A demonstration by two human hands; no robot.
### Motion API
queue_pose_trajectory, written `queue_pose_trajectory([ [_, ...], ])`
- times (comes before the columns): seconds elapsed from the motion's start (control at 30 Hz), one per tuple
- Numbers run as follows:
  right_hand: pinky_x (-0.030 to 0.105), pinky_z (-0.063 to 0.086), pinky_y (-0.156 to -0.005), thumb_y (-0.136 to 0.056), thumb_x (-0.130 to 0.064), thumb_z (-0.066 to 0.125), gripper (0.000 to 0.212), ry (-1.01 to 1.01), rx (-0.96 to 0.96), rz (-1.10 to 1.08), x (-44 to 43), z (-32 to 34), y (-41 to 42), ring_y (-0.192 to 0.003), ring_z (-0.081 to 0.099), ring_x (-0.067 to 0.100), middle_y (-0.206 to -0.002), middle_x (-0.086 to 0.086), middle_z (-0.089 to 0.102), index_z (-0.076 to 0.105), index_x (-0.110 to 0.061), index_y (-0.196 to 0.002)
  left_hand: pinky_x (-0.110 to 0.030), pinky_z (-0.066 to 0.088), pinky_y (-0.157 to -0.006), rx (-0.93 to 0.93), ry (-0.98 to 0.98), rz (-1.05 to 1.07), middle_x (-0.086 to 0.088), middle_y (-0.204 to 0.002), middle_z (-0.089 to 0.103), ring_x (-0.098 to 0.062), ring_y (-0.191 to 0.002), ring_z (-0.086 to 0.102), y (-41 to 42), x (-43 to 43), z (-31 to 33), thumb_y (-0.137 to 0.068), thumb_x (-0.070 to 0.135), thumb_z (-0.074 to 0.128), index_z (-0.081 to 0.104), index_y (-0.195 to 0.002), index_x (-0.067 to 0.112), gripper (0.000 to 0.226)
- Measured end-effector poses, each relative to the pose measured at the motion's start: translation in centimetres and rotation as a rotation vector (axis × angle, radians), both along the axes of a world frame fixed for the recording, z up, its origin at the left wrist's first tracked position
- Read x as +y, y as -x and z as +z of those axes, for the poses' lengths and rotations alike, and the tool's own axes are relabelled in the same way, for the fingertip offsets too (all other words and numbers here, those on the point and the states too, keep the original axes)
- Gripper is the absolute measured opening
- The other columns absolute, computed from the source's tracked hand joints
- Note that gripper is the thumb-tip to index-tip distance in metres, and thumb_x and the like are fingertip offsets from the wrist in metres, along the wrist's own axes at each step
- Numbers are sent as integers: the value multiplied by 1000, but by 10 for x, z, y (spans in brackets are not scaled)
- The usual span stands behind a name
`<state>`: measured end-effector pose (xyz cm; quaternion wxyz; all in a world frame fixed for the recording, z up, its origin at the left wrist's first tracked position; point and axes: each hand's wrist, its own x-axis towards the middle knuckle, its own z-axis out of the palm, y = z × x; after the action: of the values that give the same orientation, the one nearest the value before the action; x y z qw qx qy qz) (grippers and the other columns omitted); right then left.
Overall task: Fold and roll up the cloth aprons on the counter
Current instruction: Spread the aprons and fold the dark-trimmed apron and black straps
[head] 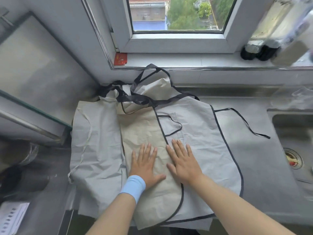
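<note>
Several pale cloth aprons lie overlapped on the steel counter (264,167). A grey apron with black trim (203,133) is on top at the right, its thin black tie (243,122) trailing toward the sink. A beige apron (140,131) lies under its left edge, and a plain grey apron (100,141) is spread further left. Black neck straps (144,82) bunch at the back. My left hand (145,164), a blue wristband on its wrist, rests flat on the beige apron. My right hand (182,162) presses flat on the black-trimmed apron, fingers spread.
A steel sink (294,133) with a drain (293,158) is at the right. The window sill (186,60) behind holds dark bottles (259,51) and a red card (120,59). A glass-edged hob (33,106) sits at the left. The aprons overhang the counter's front edge.
</note>
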<state>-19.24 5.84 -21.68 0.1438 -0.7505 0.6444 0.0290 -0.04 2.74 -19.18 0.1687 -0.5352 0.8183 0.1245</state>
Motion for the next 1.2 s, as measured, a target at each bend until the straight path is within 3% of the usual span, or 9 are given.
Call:
queue_pose_trajectory([
  [0.2,53,11,-120,-88,-58,18,77,-93,-62,-42,7,24,9,-152,1,25,-165,6,3,19,-24,-156,-56,-17,-113,-33,-36,-101,1,-154,-34,-22,-144,-29,-9,12,11,-72,82,38,-22,-149,32,109],
  [0.27,52,12,-119,-94,-45,33,64,-55,-67,-202,22,36,19,-152,0,23,-166,4,2,23,-25,-154,-52,-8,-117,7,-37,-103,1,-159,-25,-22,-147,-20,4,20,21,-81,73,39,-13,-152,30,98],
  [0.37,49,21,-115,-94,-30,47,53,-27,-37,-468,48,43,48,-150,9,25,-163,7,12,34,-24,-145,-44,15,-116,87,-13,-151,-2,-161,1,-24,-147,3,35,30,32,-90,54,46,14,-151,30,73],
  [0.5,48,34,-104,-93,-38,52,59,-77,20,-820,87,45,82,-141,22,28,-156,10,21,32,-19,-145,-37,35,-98,171,14,-212,0,-139,33,-24,-129,32,79,39,39,-89,33,53,38,-138,30,51],
  [0.73,37,43,-80,-85,-46,67,58,-115,-224,-1177,96,55,99,-115,54,32,-126,10,53,44,-13,-126,-39,41,-98,137,-176,-118,-4,-134,36,-28,-126,32,111,49,32,-86,35,55,43,-133,28,48],
  [0.87,35,49,-79,-72,-58,64,39,-106,-467,-1115,91,79,98,-91,61,24,-94,-5,63,56,-24,-90,-36,35,-107,242,-319,0,-6,-143,42,-31,-129,42,112,38,48,-90,47,52,44,-138,30,51],
  [0.97,32,48,-69,-65,-41,66,21,-72,-628,-895,78,108,80,-82,63,19,-78,-8,63,61,-24,-77,-43,49,-96,635,-567,404,-6,-126,58,-28,-106,59,105,24,80,-90,55,52,56,-124,26,45],
  [1.07,28,49,-69,-67,-26,76,21,-142,-847,-665,61,146,49,-77,62,12,-79,-9,65,66,-22,-85,-52,57,-76,1013,-810,804,-8,-103,53,-25,-81,58,88,10,123,-88,61,53,56,-113,17,50],
  [1.2,26,44,-78,-79,-27,74,9,-318,-961,-393,39,169,-1,-84,58,11,-89,-6,59,66,-23,-76,-47,59,-65,1032,-837,812,-6,-107,61,-32,-89,66,51,-4,149,-84,58,62,55,-111,21,46],
])
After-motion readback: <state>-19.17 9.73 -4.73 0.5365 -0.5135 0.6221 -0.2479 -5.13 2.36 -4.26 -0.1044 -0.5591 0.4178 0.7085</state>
